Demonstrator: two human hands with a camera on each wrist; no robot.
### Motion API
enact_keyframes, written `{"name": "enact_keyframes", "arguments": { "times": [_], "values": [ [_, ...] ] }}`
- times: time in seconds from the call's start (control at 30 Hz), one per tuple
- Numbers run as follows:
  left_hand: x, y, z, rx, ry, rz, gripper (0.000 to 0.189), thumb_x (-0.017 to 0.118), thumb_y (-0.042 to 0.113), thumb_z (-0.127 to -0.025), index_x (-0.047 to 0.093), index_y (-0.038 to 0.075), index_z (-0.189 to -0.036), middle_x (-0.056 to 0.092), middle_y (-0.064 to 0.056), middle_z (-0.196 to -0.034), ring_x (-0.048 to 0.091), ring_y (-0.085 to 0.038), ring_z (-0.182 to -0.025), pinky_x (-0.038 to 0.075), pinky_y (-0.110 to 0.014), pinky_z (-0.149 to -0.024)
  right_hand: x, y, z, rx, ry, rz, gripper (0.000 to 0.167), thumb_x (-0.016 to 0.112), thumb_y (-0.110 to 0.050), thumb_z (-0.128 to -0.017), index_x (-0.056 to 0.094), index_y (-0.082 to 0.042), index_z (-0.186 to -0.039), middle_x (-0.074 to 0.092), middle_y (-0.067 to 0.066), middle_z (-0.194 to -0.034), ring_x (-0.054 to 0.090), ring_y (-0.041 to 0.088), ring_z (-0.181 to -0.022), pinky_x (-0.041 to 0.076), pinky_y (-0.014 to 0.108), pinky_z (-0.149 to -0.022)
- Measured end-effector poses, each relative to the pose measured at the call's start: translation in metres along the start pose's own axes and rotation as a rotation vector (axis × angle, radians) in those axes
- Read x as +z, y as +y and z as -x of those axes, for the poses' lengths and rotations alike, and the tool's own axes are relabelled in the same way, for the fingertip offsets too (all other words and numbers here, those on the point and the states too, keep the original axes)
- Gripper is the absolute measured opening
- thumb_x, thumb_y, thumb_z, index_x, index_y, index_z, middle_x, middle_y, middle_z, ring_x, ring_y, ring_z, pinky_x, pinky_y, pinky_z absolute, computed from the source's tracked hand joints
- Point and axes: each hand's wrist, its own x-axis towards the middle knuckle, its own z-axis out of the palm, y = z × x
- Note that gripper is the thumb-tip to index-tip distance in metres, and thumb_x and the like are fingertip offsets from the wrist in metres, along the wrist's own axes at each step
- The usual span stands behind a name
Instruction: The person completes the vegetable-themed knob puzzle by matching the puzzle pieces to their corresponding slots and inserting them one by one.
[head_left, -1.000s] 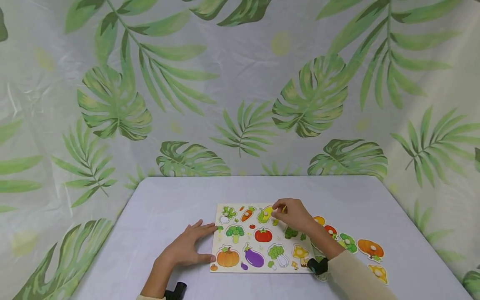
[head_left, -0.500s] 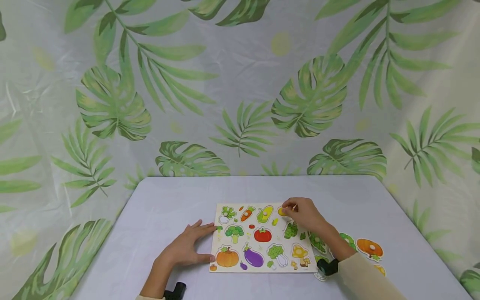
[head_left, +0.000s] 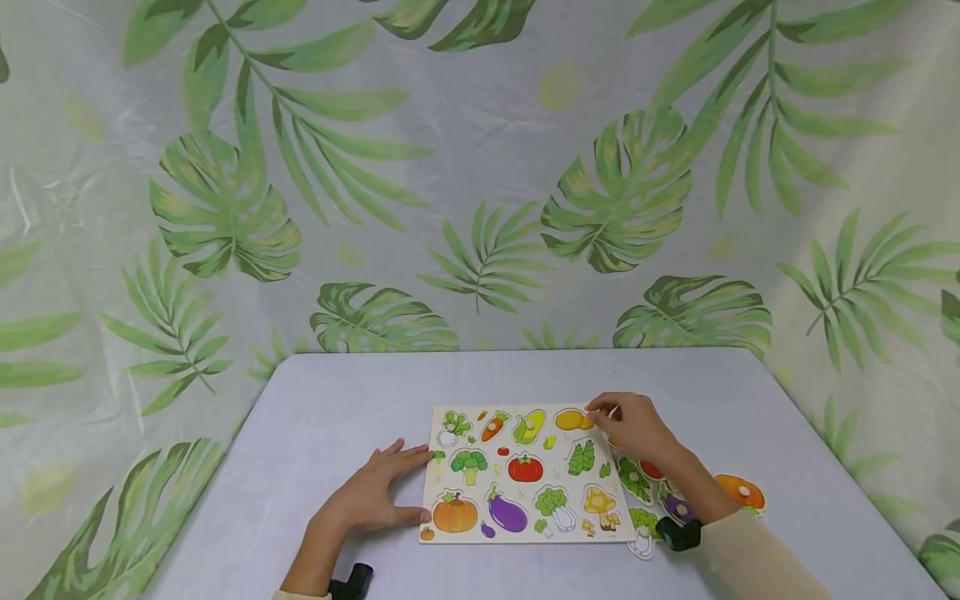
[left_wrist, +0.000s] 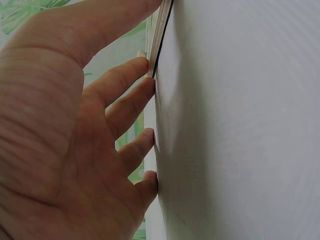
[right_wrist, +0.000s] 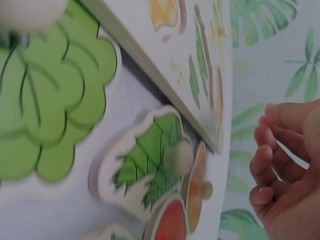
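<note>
A vegetable puzzle board [head_left: 553,471] lies on the table. My left hand [head_left: 378,492] has its fingers spread, with fingertips and thumb at the board's left edge; the left wrist view shows the fingertips against that edge and the cloth. Over the board's upper right corner, by the potato picture [head_left: 570,419], is my right hand [head_left: 633,425], fingers loosely bent. Nothing shows between its fingers [right_wrist: 262,165] in the right wrist view. A corn piece [head_left: 531,427] and a carrot piece [head_left: 493,428], each with a knob, sit in the top row, beside a white radish piece [head_left: 452,429].
Loose knobbed pieces lie right of the board, partly under my right forearm: a leafy green piece [head_left: 633,479], an eggplant [head_left: 677,507], a bok choy [head_left: 643,523] and a pumpkin [head_left: 738,490]. A leaf-patterned curtain [head_left: 480,167] hangs behind the table.
My right hand has moved right from beside the corn piece, past the potato picture, to the board's upper right corner. My left hand has stayed at the left edge.
</note>
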Motion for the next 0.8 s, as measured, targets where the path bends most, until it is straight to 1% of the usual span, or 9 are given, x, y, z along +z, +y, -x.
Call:
{"name": "enact_keyframes", "arguments": {
  "times": [0.1,0.3,0.33,0.43,0.53,0.67,0.8],
  "values": [
    [0.000,0.001,0.000,0.007,0.005,0.002,0.087,0.084,0.056,-0.078,0.054,0.020,-0.151,0.049,-0.005,-0.159,0.026,-0.046,-0.155,0.016,-0.072,-0.123,-0.006,0.003,0.003,0.006,0.007,0.010,0.020,0.069,-0.019,-0.100,0.075,-0.006,-0.114,0.069,0.004,-0.094,0.054,0.017,-0.074,0.048,0.025,-0.057],
    [0.000,0.000,0.001,0.012,0.008,0.003,0.087,0.083,0.057,-0.077,0.054,0.020,-0.151,0.049,-0.006,-0.159,0.027,-0.046,-0.154,0.017,-0.073,-0.122,-0.014,0.014,0.008,0.049,-0.004,0.028,0.022,0.069,-0.021,-0.099,0.075,-0.007,-0.116,0.068,0.004,-0.095,0.055,0.017,-0.077,0.051,0.022,-0.059],
    [0.001,-0.001,0.001,0.012,0.008,0.004,0.087,0.083,0.057,-0.077,0.054,0.020,-0.151,0.049,-0.006,-0.159,0.027,-0.046,-0.154,0.017,-0.073,-0.122,-0.015,0.016,0.008,0.054,-0.007,0.034,0.022,0.069,-0.021,-0.099,0.075,-0.007,-0.116,0.068,0.005,-0.095,0.055,0.017,-0.077,0.051,0.022,-0.058],
    [0.001,-0.002,0.001,0.013,0.011,0.005,0.088,0.084,0.057,-0.077,0.054,0.020,-0.150,0.050,-0.005,-0.159,0.028,-0.046,-0.154,0.017,-0.073,-0.122,-0.018,0.022,0.011,0.071,-0.022,0.037,0.022,0.070,-0.020,-0.099,0.075,-0.007,-0.116,0.066,0.006,-0.095,0.054,0.018,-0.077,0.051,0.024,-0.052],
    [0.001,-0.004,-0.001,0.009,0.011,-0.002,0.087,0.084,0.056,-0.077,0.054,0.021,-0.151,0.050,-0.004,-0.159,0.027,-0.044,-0.155,0.017,-0.072,-0.123,-0.020,0.027,0.013,0.068,-0.033,0.046,0.020,0.070,-0.017,-0.098,0.075,-0.008,-0.115,0.065,0.005,-0.093,0.053,0.018,-0.077,0.051,0.025,-0.050],
    [0.002,-0.003,-0.001,0.005,0.011,0.003,0.087,0.084,0.056,-0.076,0.055,0.021,-0.150,0.050,-0.004,-0.159,0.027,-0.045,-0.155,0.017,-0.072,-0.123,-0.021,0.032,0.017,0.058,-0.053,0.057,0.020,0.070,-0.015,-0.097,0.075,-0.007,-0.114,0.066,0.003,-0.091,0.055,0.018,-0.077,0.053,0.024,-0.054],
    [0.002,-0.003,-0.001,0.002,0.004,0.007,0.087,0.084,0.056,-0.076,0.054,0.021,-0.151,0.049,-0.005,-0.159,0.026,-0.045,-0.155,0.016,-0.072,-0.123,-0.021,0.035,0.020,0.079,-0.060,0.069,0.019,0.071,-0.019,-0.097,0.075,-0.008,-0.112,0.064,0.001,-0.087,0.055,0.017,-0.077,0.053,0.023,-0.055]
  ]
}}
